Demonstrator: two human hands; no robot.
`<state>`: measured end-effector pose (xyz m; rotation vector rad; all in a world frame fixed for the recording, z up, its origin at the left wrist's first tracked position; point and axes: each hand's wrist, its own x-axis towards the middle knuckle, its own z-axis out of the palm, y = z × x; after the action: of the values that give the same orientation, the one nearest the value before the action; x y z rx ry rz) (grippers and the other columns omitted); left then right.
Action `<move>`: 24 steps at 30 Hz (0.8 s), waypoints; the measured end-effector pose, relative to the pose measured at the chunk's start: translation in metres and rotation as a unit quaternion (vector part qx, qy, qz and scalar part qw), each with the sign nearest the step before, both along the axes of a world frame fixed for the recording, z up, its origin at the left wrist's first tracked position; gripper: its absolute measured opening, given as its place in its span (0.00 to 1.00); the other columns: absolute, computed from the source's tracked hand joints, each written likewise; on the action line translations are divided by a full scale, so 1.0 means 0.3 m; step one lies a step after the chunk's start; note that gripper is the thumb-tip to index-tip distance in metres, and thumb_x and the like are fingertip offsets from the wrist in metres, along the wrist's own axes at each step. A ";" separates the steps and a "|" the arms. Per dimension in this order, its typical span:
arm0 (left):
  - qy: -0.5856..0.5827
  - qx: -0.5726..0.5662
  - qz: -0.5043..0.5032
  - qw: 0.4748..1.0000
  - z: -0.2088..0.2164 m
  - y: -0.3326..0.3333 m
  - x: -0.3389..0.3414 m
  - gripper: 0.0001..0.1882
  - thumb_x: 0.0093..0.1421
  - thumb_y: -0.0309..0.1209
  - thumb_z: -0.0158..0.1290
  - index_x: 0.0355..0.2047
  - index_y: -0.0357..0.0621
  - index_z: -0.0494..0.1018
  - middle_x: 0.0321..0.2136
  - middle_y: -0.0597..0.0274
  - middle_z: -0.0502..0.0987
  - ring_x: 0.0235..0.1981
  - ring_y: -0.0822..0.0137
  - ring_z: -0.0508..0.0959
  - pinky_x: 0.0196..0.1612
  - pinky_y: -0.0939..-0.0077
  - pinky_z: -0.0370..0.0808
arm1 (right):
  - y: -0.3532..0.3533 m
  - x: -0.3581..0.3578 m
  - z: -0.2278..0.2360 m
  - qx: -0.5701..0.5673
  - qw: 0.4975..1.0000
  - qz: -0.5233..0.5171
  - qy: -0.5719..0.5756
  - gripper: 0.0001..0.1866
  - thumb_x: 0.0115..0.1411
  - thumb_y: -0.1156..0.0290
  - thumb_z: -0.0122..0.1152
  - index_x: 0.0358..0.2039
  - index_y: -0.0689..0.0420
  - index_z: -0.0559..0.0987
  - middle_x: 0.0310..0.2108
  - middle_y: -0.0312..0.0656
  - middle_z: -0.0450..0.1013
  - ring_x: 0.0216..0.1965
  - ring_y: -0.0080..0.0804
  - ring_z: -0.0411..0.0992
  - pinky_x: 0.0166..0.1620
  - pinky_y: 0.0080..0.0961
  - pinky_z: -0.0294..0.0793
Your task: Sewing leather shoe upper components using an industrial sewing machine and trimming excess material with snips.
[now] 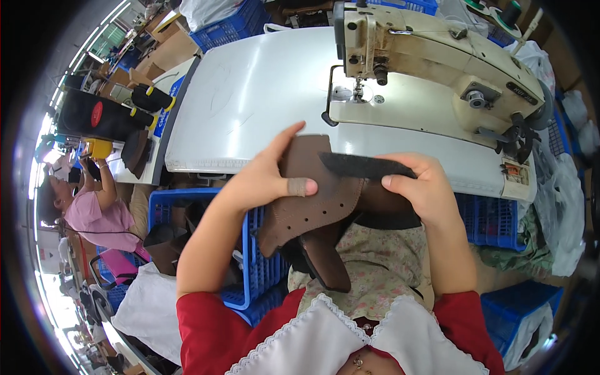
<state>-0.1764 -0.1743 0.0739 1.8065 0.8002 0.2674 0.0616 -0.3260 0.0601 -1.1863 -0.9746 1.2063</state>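
A brown leather boot upper (309, 206) with a row of small lace holes and stitched seams is held above my lap, in front of the sewing table. My left hand (262, 172) grips its left side, the thumb on the outer face with a tan bandage around it and the fingers behind. Along the top right edge runs a dark strip (359, 165), perhaps lining or a folded collar. My right hand (425, 184) pinches that edge between thumb and fingers. Below hangs another brown flap (326, 262); I cannot tell how it joins the rest.
A beige sewing machine (431, 56) stands on the glossy white table (250, 94) beyond my hands. Blue crates (255, 262) flank my lap. Clear plastic bags (559, 212) hang at the right. At the left, a person in pink (100, 215) works near dark thread spools (153, 98).
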 end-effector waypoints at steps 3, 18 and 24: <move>-0.018 0.131 0.022 0.991 0.121 0.058 0.025 0.62 0.36 0.47 0.74 0.68 0.43 0.54 0.56 0.39 0.69 0.58 0.47 0.69 0.62 0.62 0.64 | 0.039 -0.004 0.055 0.031 0.999 -0.024 -0.010 0.17 0.55 0.85 0.55 0.46 0.68 0.80 0.39 0.40 0.78 0.38 0.23 0.74 0.45 0.20 0.74; 0.027 -0.197 -0.089 0.976 -0.047 0.334 0.140 0.48 0.50 0.47 0.68 0.64 0.35 0.59 0.57 0.45 0.69 0.59 0.57 0.69 0.61 0.66 0.67 | 0.220 0.013 -0.093 -0.027 0.991 -0.103 0.082 0.19 0.54 0.83 0.58 0.48 0.67 0.78 0.37 0.42 0.79 0.35 0.24 0.77 0.39 0.21 0.76; 0.048 -0.024 -0.005 0.999 -0.125 0.325 0.213 0.50 0.43 0.42 0.73 0.62 0.34 0.62 0.52 0.44 0.74 0.52 0.56 0.75 0.57 0.66 0.71 | 0.248 0.095 -0.189 -0.082 0.993 -0.063 -0.049 0.22 0.55 0.83 0.55 0.52 0.63 0.77 0.45 0.42 0.77 0.44 0.25 0.75 0.47 0.22 0.74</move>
<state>-0.1124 -0.0769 0.0363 1.7875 0.8578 0.1553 0.0900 -0.2516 0.0034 -1.4273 -0.8721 1.1530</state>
